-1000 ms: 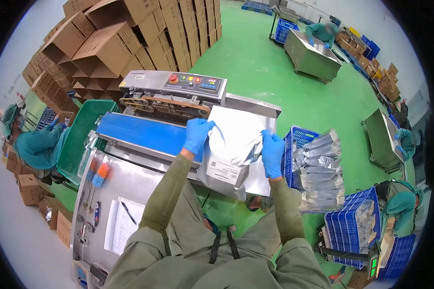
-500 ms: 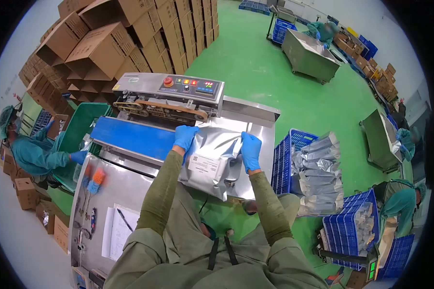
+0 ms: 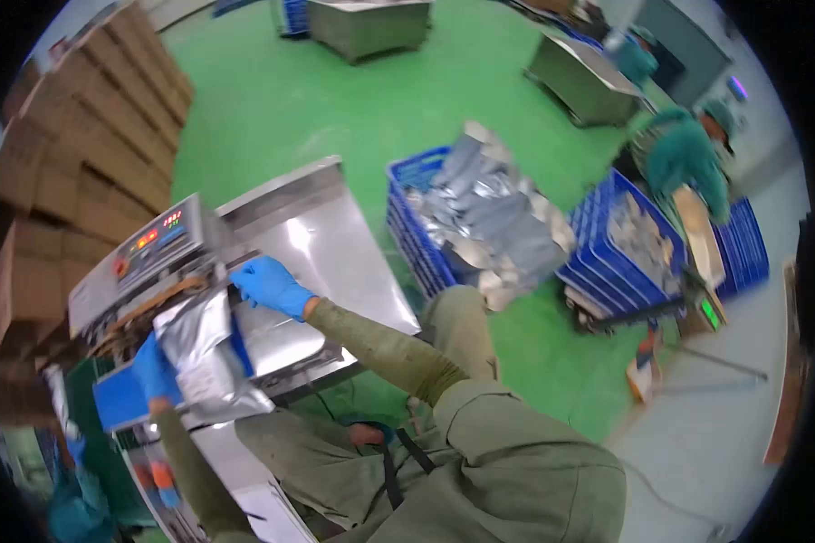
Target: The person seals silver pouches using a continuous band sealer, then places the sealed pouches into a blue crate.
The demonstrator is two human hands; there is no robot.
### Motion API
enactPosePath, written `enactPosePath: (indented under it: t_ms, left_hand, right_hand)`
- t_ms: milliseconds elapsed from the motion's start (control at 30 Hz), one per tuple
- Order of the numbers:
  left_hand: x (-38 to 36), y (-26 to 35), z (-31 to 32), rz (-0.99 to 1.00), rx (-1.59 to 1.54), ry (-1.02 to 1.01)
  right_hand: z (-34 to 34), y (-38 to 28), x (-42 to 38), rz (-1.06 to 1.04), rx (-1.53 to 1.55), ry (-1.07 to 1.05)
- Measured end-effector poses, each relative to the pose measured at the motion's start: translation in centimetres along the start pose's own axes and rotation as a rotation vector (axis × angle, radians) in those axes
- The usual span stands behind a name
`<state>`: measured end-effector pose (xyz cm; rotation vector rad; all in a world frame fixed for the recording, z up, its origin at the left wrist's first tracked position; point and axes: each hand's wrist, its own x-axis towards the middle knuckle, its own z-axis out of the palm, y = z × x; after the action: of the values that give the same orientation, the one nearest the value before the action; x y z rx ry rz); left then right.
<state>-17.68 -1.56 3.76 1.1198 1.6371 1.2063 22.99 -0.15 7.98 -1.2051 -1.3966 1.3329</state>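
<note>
Head view has swung hard to your right: the sealing machine [image 3: 145, 258] now sits at nine o'clock and the blue crate [image 3: 417, 226] of foil pouches lies at twelve. The foil bag [image 3: 199, 348] stands on the blue conveyor [image 3: 118, 398], its top edge fed toward the sealer. Your left hand [image 3: 154, 371] is closed on the bag's lower side; your right hand [image 3: 267, 285] lies loosely open at its top corner. The bag's white label is too blurred to read.
</note>
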Motion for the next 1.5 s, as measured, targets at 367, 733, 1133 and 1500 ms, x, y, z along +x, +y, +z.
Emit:
enactPosePath:
  t_ms: [367, 733, 1133, 1500]
  left_hand:
    - [-23.3, 1.7, -0.4, 0.296, 0.517, 0.755]
    - [-28.8, 8.3, 14.1, 0.656, 0.442, 0.385]
    - [-19.4, 13.1, 28.1, 0.516, 0.176, -0.255]
    - [-17.9, 9.4, 18.6, 0.416, 0.053, -0.322]
  right_hand:
    - [-35.0, 26.6, -19.0, 0.211, -1.178, 0.603]
    - [-35.4, -4.0, -14.9, -0.288, -1.292, 0.283]
    - [-5.6, -25.0, -16.5, -0.908, -1.024, -0.156]
    - [-5.4, -12.5, -14.2, -0.713, -0.573, 0.295]
